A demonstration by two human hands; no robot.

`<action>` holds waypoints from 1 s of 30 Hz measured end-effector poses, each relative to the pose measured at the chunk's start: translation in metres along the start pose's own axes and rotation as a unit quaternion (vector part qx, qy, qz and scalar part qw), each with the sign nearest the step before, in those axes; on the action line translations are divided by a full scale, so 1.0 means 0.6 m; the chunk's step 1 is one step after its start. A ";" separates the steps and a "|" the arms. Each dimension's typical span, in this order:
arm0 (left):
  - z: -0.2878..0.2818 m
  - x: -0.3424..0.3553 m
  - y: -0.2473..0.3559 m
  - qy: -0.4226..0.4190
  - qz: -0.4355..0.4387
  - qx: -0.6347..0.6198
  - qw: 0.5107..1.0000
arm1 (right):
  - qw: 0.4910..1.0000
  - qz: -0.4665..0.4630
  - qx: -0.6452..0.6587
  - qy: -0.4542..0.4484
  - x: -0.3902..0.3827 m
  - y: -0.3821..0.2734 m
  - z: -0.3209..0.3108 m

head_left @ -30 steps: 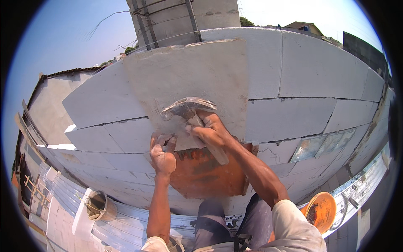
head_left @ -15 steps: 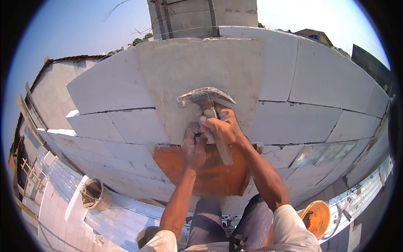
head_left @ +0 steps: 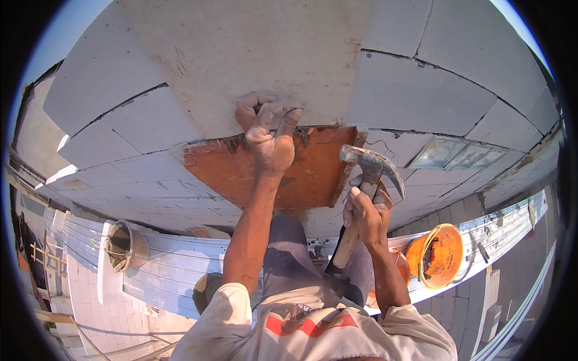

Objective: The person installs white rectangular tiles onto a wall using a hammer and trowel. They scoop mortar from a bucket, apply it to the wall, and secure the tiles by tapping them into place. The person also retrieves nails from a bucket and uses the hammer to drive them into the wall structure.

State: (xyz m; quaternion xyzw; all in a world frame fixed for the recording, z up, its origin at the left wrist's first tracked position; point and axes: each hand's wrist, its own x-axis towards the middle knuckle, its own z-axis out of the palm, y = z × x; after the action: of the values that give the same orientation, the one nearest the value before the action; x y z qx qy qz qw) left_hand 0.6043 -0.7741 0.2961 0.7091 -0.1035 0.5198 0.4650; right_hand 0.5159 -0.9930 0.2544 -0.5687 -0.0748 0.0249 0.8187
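Note:
My right hand [head_left: 368, 215] grips a claw hammer [head_left: 372, 171] by its worn handle, with the head up and the handle slanting down over my lap. Raised in front of me, my left hand [head_left: 270, 133] rests against the lower part of a pale flat board [head_left: 259, 54] on the block wall. Its fingers are bent and pinched together; anything between them is too small or hidden to make out. Just below that hand is an orange-brown panel [head_left: 241, 171] with mortar smears along its top edge. The hammer head is apart from the board.
Pale block walls [head_left: 415, 90] flank the board, with a small glazed opening [head_left: 451, 154] at right. A ridged metal platform [head_left: 174, 259] runs below me. On it stand a mortar-stained bucket [head_left: 137, 249] at left and an orange bucket [head_left: 448, 256] holding small items at right.
My view has tilted downward. The hammer in my right hand has moved down and right, away from my left hand, which now lies at the board's lower edge.

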 end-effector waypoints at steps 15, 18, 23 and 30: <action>0.065 -0.026 -0.009 0.022 0.118 0.147 0.982 | 0.979 0.132 -0.156 -0.007 -0.190 0.122 -0.100; 0.075 -0.027 -0.013 0.024 0.105 0.127 0.986 | 0.933 -0.067 -0.353 -0.024 -0.134 0.050 -0.116; 0.077 -0.033 -0.011 0.030 0.105 0.174 0.979 | 0.865 -0.195 -0.457 -0.070 -0.032 -0.033 -0.115; 0.090 -0.033 -0.010 0.043 0.104 0.150 0.982 | 0.927 0.144 -0.322 -0.125 -0.100 -0.035 -0.130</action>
State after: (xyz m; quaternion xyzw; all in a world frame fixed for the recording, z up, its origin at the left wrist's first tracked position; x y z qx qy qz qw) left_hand 0.6340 -0.8192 0.2749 0.7329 -0.0774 0.6051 0.3012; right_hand 0.4677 -1.0804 0.2415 -0.7987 -0.0974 0.1880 0.5632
